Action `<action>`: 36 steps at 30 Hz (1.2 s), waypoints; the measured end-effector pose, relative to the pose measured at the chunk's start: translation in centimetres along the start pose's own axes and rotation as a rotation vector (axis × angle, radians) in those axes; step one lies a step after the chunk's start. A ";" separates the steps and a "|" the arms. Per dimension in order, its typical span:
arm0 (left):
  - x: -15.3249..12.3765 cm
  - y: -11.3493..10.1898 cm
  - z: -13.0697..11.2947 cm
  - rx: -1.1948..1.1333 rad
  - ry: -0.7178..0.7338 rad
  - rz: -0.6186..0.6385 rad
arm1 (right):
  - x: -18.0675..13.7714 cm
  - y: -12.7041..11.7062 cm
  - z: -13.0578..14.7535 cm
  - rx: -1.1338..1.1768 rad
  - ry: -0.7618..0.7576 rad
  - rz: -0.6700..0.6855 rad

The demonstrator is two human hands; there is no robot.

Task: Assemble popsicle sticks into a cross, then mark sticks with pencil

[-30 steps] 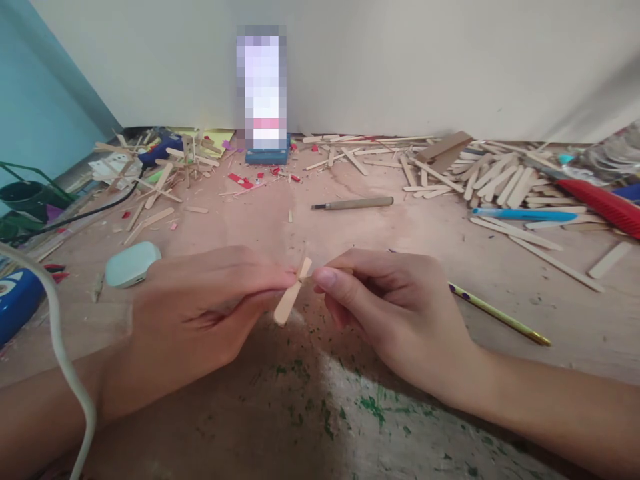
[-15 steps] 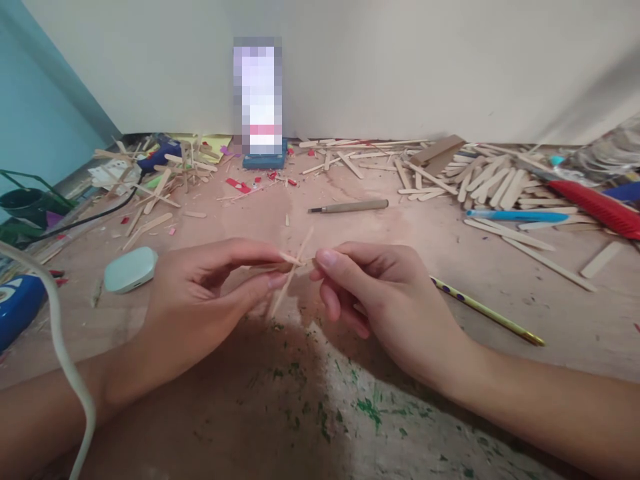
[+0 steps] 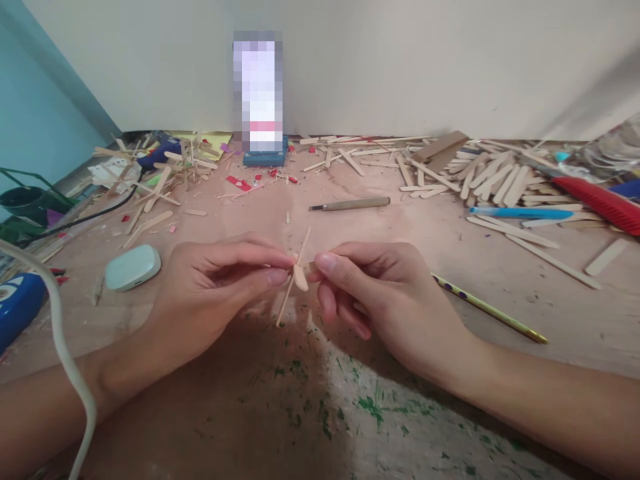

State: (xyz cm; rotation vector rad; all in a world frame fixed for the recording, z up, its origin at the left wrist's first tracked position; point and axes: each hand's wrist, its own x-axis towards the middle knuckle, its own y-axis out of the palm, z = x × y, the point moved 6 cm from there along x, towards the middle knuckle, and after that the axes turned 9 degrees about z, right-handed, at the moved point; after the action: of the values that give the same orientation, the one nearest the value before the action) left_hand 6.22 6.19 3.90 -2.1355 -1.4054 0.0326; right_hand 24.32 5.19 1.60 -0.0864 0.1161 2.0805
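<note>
My left hand (image 3: 210, 293) and my right hand (image 3: 385, 300) meet at the middle of the wooden table (image 3: 240, 220). Between their pinched fingertips is a small cross of wooden craft sticks (image 3: 296, 277), held just above the tabletop. One thin stick of the cross runs steeply from upper right to lower left, seen nearly edge-on. A shorter, rounded piece shows at its middle. Both hands have thumb and forefinger closed on the piece from either side.
A wood-handled carving tool (image 3: 353, 204) lies beyond the hands. A yellow pencil (image 3: 490, 310) lies to the right. Piles of craft sticks (image 3: 493, 177) fill the back right and back left (image 3: 160, 180). A pale green case (image 3: 133, 267) and a white cable (image 3: 60, 347) sit left.
The stick cross has been turned between the fingertips: its flat face showed a second ago, now it is nearly edge-on. Both hands stayed in place.
</note>
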 end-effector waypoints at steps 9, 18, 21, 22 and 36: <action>-0.2 0.1 -0.6 0.054 0.044 0.037 | 0.1 -0.2 1.1 -0.156 -0.111 0.000; -1.3 -0.4 -1.4 0.230 0.130 -0.188 | 0.2 2.8 -1.8 0.353 0.238 0.391; -1.5 0.1 -1.6 0.241 0.161 -0.131 | 0.0 3.3 -1.9 0.421 0.246 0.398; -1.6 0.1 -1.7 0.242 0.161 -0.125 | 0.0 3.4 -1.9 0.436 0.244 0.381; -2.1 0.8 -1.7 0.312 0.069 -0.086 | -0.3 3.6 -2.7 0.574 0.228 0.360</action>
State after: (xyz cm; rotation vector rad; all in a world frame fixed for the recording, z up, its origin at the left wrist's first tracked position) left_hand 6.48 3.40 4.35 -1.8038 -1.3534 0.1344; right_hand 21.37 2.84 -0.84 0.0532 0.9166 2.3035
